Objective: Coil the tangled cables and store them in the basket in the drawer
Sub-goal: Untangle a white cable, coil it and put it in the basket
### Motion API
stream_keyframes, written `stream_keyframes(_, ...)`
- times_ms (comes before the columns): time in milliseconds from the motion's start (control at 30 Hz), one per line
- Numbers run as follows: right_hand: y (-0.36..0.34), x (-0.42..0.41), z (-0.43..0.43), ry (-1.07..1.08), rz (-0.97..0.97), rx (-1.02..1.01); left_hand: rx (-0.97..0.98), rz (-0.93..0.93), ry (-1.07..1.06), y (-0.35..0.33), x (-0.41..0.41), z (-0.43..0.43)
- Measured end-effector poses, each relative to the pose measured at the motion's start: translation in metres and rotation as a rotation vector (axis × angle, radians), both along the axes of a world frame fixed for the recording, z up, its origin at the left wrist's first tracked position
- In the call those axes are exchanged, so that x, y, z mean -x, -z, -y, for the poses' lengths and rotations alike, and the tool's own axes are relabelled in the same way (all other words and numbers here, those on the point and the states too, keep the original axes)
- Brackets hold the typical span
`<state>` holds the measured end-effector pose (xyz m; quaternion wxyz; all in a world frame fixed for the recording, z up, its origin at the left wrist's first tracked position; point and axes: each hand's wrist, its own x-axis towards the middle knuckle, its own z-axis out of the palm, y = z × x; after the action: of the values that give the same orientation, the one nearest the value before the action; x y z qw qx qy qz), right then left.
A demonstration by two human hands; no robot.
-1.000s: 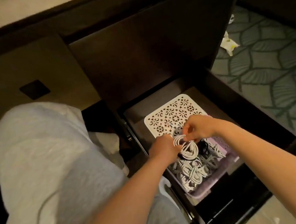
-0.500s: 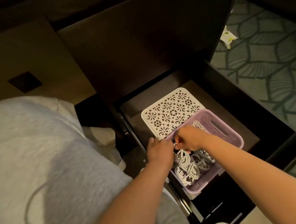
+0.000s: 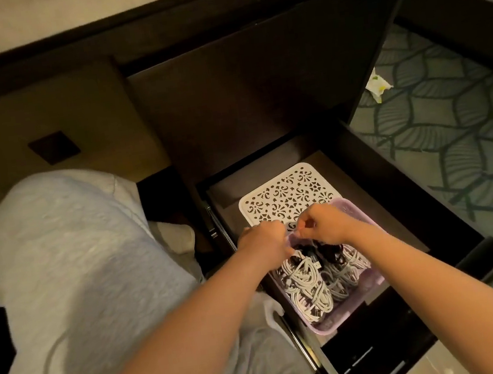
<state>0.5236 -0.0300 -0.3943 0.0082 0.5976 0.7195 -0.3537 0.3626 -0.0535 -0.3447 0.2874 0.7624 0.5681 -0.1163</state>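
- Head view: the left hand point(image 3: 263, 242) and the right hand point(image 3: 325, 226) hovered knuckle to knuckle over the far end of the basket point(image 3: 350, 321). The fingers of both were curled inward. Whether they pinched a strand between them could not be told.
- The basket sat in the open drawer point(image 3: 397, 198), toward its front, its far end overlapping a white panel point(image 3: 283, 191).
- The cables point(image 3: 308, 285) lay inside the basket as bundled white coils, with darker ones point(image 3: 330, 252) just under the right hand.
- The drawer belonged to a dark wooden cabinet point(image 3: 255, 75) with a smooth, matte top and a metal runner along the drawer's left side.
- To the right lay a green carpet point(image 3: 451, 134) with a leaf-like scalloped pattern. A crumpled scrap of paper point(image 3: 378, 88) rested on it near the cabinet's corner.
- The basket was lavender plastic, rectangular with rounded corners.
- The panel was flat, with rounded corners, pierced with a lacy floral cut-out.
- A knee in soft grey fabric point(image 3: 75, 256) filled the left of the view.
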Motion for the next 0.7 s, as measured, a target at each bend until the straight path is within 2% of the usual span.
stream_keyframes(200, -0.084, 0.014, -0.027, -0.098, -0.018, -0.132, -0.086, 0.046, -0.005, -0.069, 0.035, -0.022)
stream_keyframes(333, -0.150, 0.034, -0.032, -0.111, -0.151, -0.240, -0.152, 0.082, -0.035, -0.125, 0.068, -0.031)
stream_keyframes(700, -0.315, 0.140, -0.036, -0.319, -0.350, -0.538, -0.550, 0.075, -0.135, -0.279, 0.167, -0.014)
